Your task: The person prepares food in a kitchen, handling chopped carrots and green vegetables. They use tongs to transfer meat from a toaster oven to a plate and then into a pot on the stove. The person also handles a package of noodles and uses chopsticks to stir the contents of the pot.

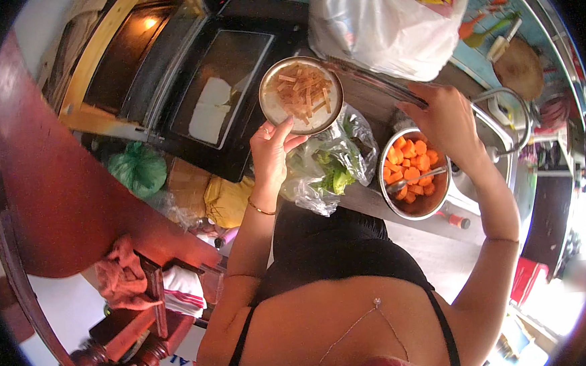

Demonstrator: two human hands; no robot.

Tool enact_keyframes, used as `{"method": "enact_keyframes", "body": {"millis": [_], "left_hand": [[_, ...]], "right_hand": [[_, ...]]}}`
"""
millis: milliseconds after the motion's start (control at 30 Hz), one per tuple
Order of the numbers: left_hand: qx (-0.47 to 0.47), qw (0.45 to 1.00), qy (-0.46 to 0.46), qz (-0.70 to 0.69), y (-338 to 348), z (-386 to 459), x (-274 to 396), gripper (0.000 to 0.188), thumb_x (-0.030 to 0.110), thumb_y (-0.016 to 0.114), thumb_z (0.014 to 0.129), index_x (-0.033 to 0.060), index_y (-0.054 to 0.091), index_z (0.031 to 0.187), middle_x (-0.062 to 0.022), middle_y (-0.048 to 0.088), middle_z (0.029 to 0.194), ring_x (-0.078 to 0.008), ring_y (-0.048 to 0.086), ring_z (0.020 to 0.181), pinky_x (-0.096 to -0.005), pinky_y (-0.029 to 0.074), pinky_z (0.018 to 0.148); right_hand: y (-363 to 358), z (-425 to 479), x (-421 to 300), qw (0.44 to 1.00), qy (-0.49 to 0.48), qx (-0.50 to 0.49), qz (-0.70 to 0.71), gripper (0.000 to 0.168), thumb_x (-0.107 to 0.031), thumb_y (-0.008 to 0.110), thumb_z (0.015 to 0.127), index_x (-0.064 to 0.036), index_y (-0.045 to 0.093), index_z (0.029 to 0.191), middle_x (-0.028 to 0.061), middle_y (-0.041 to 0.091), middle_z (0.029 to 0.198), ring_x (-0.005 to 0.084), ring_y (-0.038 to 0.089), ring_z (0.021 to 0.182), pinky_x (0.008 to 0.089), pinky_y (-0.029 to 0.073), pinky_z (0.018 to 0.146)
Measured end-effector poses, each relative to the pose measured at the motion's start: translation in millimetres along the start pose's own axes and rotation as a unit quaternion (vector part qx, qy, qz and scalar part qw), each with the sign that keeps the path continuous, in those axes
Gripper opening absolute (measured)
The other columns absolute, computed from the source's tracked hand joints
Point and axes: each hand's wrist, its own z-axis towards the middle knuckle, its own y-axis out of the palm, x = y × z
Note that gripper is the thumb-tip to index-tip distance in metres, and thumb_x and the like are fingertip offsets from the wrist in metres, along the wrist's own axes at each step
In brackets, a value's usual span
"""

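A round metal plate (274, 109) bearing thin brownish strips (303, 89) is held at its near rim by my left hand (272, 149), thumb on top. My right hand (445, 116) reaches over the counter, its fingers around the end of a long, thin dark object (377, 79), perhaps a tool or the edge of a lid; its kind is unclear. Below that hand stands a metal pot (442, 201) of cut carrots (412, 175) with a spoon (416, 179) in it. Leafy greens (340, 172) in a clear plastic bag (314, 197) lie between the plate and the pot.
An open oven door (247, 130) with a white piece on it lies at the left. A full white plastic bag (364, 32) stands behind. The sink faucet (525, 118) is at the right, and a small orange-red item (459, 220) lies near the pot.
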Motion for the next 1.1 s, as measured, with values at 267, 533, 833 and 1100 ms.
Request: {"method": "enact_keyframes", "body": {"millis": [267,533,833,1100], "left_hand": [[0.016,1.0,-0.002,-0.017,-3,-20,14,0.021,0.015,0.068,0.085,-0.0021,0.06,0.092,-0.0091,0.062,0.086,-0.0157,0.063,0.072,-0.0313,0.058,0.072],[0.044,0.997,-0.01,-0.062,-3,-26,17,0.02,0.018,0.069,0.085,0.0016,0.058,0.086,-0.0085,0.062,0.086,-0.0147,0.062,0.075,-0.0324,0.057,0.075],[0.041,0.995,-0.017,-0.089,2,-23,9,0.024,0.018,0.067,0.086,-0.0002,0.057,0.098,-0.0091,0.062,0.093,-0.0163,0.062,0.08,-0.0351,0.055,0.082],[0.033,0.996,-0.025,-0.077,10,-21,15,0.025,0.017,0.066,0.087,-0.0007,0.056,0.103,-0.0094,0.063,0.097,-0.0166,0.062,0.083,-0.0347,0.055,0.082]], "right_hand": [[20,-9,-41,0.995,-0.098,-0.026,0.011,0.032,-0.022,0.071,0.076,-0.006,0.066,0.103,0.0151,0.066,0.081,0.0314,0.065,0.069,0.0394,0.051,0.062],[11,-6,-24,0.996,-0.092,-0.011,-0.005,0.034,-0.025,0.071,0.076,-0.006,0.066,0.105,0.0158,0.065,0.077,0.0316,0.064,0.067,0.0399,0.051,0.062],[12,-5,-16,0.996,-0.078,-0.022,0.047,0.036,-0.023,0.072,0.074,-0.005,0.066,0.105,0.0181,0.065,0.078,0.0334,0.065,0.071,0.0396,0.05,0.064],[14,9,-11,0.994,-0.1,-0.043,0.029,0.036,-0.017,0.071,0.073,-0.004,0.065,0.106,0.0173,0.066,0.081,0.0316,0.065,0.072,0.0381,0.05,0.065]]}}
